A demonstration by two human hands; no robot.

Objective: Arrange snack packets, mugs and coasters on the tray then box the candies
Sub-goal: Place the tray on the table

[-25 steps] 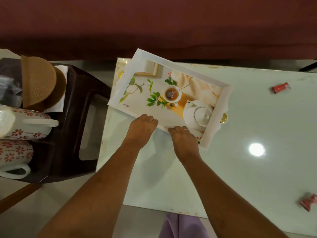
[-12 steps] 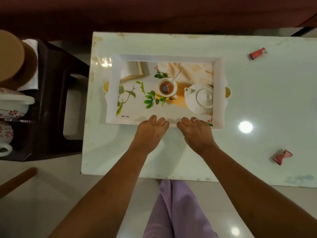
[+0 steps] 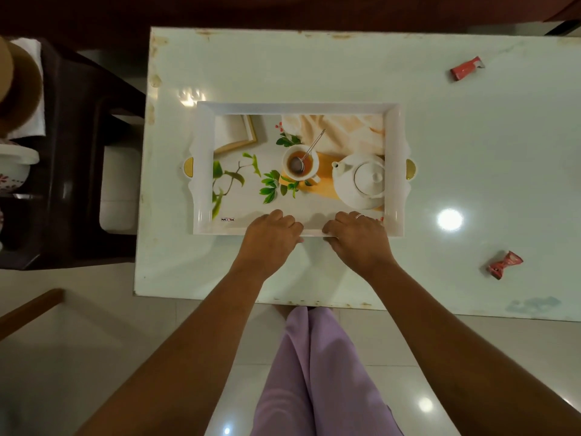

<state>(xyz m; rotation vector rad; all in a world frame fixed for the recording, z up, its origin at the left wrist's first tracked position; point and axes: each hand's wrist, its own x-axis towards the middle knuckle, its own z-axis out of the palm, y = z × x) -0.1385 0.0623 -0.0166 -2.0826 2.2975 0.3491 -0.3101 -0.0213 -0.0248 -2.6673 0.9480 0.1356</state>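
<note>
A white tray (image 3: 394, 136) printed with a teapot, a teacup and leaves lies flat and square on the pale table (image 3: 314, 67). My left hand (image 3: 270, 240) and my right hand (image 3: 358, 240) both grip its near rim, fingers curled over the edge. Nothing real lies inside the tray. Two red wrapped candies rest on the table to the right: one candy (image 3: 467, 68) far back, another candy (image 3: 504, 264) near the front. At the left frame edge brown round coasters (image 3: 15, 89) and a white floral mug (image 3: 14, 166) sit on a dark stool.
The dark brown stool (image 3: 78, 152) stands against the table's left side. A wooden strip (image 3: 28, 306) crosses the floor at lower left. My lilac-clad leg (image 3: 317, 372) is below the table's front edge. A dark red wall runs behind the table.
The tray has been swung from a tilted position over the table's left corner to lie square on the table, then slid slightly nearer. Both hands stayed on its near rim.
</note>
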